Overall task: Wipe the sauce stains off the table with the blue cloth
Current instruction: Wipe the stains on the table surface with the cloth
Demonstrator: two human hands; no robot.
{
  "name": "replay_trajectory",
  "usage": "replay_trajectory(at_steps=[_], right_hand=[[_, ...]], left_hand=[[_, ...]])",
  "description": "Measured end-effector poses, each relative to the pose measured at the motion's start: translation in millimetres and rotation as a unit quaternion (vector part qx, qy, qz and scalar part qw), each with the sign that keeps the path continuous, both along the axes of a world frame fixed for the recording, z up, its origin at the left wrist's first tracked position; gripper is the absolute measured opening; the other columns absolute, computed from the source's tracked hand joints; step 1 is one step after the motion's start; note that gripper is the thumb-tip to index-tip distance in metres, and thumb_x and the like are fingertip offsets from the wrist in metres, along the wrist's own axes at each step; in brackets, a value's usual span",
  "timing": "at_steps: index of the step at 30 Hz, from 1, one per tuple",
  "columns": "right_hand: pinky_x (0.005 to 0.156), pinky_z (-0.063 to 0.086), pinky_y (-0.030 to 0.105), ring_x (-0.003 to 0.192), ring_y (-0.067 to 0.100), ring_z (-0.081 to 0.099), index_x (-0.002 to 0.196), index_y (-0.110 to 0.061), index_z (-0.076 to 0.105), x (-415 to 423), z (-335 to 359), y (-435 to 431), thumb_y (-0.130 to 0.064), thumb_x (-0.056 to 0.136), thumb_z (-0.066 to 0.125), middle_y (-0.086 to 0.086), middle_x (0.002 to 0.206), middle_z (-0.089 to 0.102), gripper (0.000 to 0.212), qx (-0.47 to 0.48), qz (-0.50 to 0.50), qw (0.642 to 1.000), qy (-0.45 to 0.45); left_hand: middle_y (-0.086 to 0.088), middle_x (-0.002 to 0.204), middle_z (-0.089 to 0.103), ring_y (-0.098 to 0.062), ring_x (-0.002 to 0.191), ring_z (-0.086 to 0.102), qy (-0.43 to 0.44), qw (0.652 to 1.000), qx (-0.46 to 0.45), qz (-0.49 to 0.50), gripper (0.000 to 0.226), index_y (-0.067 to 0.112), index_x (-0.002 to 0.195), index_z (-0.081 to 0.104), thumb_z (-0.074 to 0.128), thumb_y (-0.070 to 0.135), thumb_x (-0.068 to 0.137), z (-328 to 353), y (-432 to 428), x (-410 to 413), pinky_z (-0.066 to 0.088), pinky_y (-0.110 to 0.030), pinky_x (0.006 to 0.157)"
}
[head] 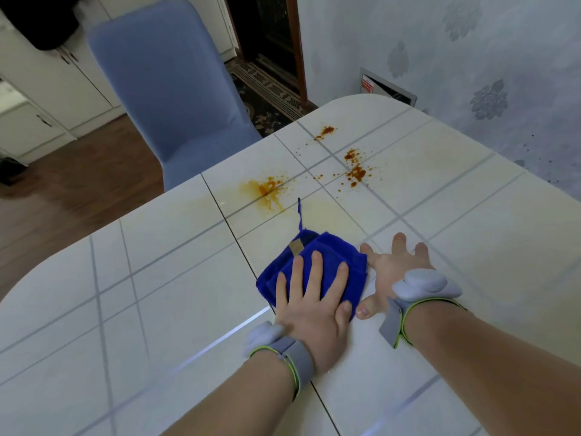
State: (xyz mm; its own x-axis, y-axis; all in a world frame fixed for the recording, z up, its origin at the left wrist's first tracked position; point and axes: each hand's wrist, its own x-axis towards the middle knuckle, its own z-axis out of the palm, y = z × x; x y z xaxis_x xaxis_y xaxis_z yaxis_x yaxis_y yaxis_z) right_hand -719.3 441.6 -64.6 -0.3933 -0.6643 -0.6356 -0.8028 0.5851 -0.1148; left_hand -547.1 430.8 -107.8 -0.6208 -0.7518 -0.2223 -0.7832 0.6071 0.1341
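Note:
A folded blue cloth (327, 250) lies on the white tiled table (157, 294) near its middle. My left hand (311, 297) presses flat on the cloth with straight, spread fingers. My right hand (393, 269) rests flat on the table just right of the cloth, fingers spread, its thumb beside the cloth's near edge. Beyond the cloth, orange-brown sauce stains mark the tiles: a smeared splash (265, 188) ahead and left, darker spatters (355, 173) ahead and right, and a small one (325, 132) near the far edge. A faint yellowish film (330, 212) lies just past the cloth.
A blue upholstered chair (169, 89) stands at the table's far left side. A patterned wall (471, 58) runs along the right. A wooden floor (78, 184), white cabinets and a dark doorway with a rug lie beyond.

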Motion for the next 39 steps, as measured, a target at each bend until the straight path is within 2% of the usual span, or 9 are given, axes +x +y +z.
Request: replay_trajectory(at_steps=[4,10,14,18,21,26,31,36,39], right_hand=[[0.100,0.034,0.054,0.129,0.037,0.013,0.135,-0.050,0.024,-2.5,-5.3,-1.4,-0.052,0.072,0.067,0.010,0.139,0.013,0.077,-0.010,-0.006,1.000,0.019],[0.103,0.032,0.058,0.135,0.041,0.007,0.139,-0.054,0.014,-3.8,-5.3,-6.6,-0.052,0.072,0.070,0.009,0.149,0.005,0.088,0.000,-0.015,1.000,0.001],[0.096,0.040,0.052,0.125,0.039,0.020,0.115,-0.045,0.038,-2.2,-3.0,-0.5,-0.056,0.056,0.078,0.007,0.132,0.019,0.072,-0.003,0.005,1.000,0.013],[0.096,0.040,0.053,0.130,0.042,0.016,0.135,-0.048,0.024,-1.9,0.7,-0.7,-0.052,0.070,0.073,0.010,0.140,0.014,0.082,-0.017,0.008,1.000,0.010],[0.099,0.038,0.053,0.131,0.044,0.015,0.139,-0.046,0.019,-2.4,4.2,-1.9,-0.061,0.056,0.080,0.012,0.144,0.012,0.103,0.010,0.024,1.000,0.002],[0.102,0.034,0.057,0.137,0.044,0.005,0.141,-0.048,0.015,-2.2,1.5,-1.8,-0.052,0.073,0.070,0.010,0.151,0.003,0.087,-0.005,0.009,1.000,-0.003],[0.102,0.035,0.056,0.136,0.045,0.006,0.141,-0.048,0.016,-4.1,3.7,-2.4,-0.057,0.064,0.077,0.010,0.149,0.005,0.098,0.013,0.012,1.000,-0.014],[0.101,0.034,0.056,0.131,0.039,0.012,0.141,-0.048,0.012,-1.3,-4.9,-0.2,-0.052,0.077,0.063,0.011,0.144,0.009,0.082,-0.019,0.024,0.999,0.013],[0.100,0.034,0.056,0.130,0.037,0.014,0.140,-0.047,0.012,-3.1,-6.6,1.0,-0.052,0.077,0.062,0.011,0.142,0.011,0.080,-0.025,0.022,0.999,0.015]], left_hand=[[0.002,0.161,-0.022,-0.030,0.146,-0.022,-0.032,0.999,0.025,-0.008,0.056,0.048,0.149,-0.013,0.010,0.055,0.098,8.3,-51.4,-32.1,-0.013,-0.053,0.116],[0.001,0.161,-0.021,-0.030,0.147,-0.022,-0.043,0.999,0.021,0.013,0.056,0.044,0.151,-0.011,0.011,0.053,0.100,7.1,-74.2,-52.3,-0.012,-0.053,0.117],[-0.003,0.163,-0.010,-0.034,0.148,-0.012,0.008,1.000,0.008,-0.023,0.059,0.040,0.153,0.000,0.010,0.052,0.096,0.8,-11.2,-13.6,-0.010,-0.053,0.117],[0.000,0.164,0.002,-0.030,0.149,0.000,0.031,0.996,0.069,-0.054,0.056,0.037,0.151,0.017,0.023,0.048,0.096,21.4,-4.0,13.9,0.002,-0.049,0.120],[-0.002,0.142,0.042,-0.028,0.126,0.042,0.115,0.991,0.030,0.055,0.046,0.023,0.134,0.049,0.054,0.038,0.091,44.1,-39.9,15.0,0.039,-0.040,0.104],[0.000,0.118,0.057,-0.025,0.112,0.052,0.005,0.971,0.102,0.216,0.045,0.026,0.120,0.051,0.061,0.054,0.086,47.9,-73.3,5.0,0.046,-0.037,0.092],[-0.001,0.098,0.057,-0.028,0.092,0.057,0.066,0.978,0.120,0.157,0.021,0.024,0.095,0.050,0.051,0.045,0.096,56.1,-77.5,3.9,0.048,-0.035,0.079],[-0.001,0.099,0.059,-0.028,0.092,0.057,0.235,0.970,-0.028,0.061,0.016,0.029,0.108,0.063,0.059,0.034,0.093,98.4,-103.3,11.1,0.048,-0.038,0.082],[0.003,0.097,0.054,-0.025,0.082,0.057,0.266,0.962,-0.058,-0.018,0.024,0.033,0.113,0.064,0.056,0.037,0.091,122.3,-102.1,6.4,0.050,-0.037,0.071]])
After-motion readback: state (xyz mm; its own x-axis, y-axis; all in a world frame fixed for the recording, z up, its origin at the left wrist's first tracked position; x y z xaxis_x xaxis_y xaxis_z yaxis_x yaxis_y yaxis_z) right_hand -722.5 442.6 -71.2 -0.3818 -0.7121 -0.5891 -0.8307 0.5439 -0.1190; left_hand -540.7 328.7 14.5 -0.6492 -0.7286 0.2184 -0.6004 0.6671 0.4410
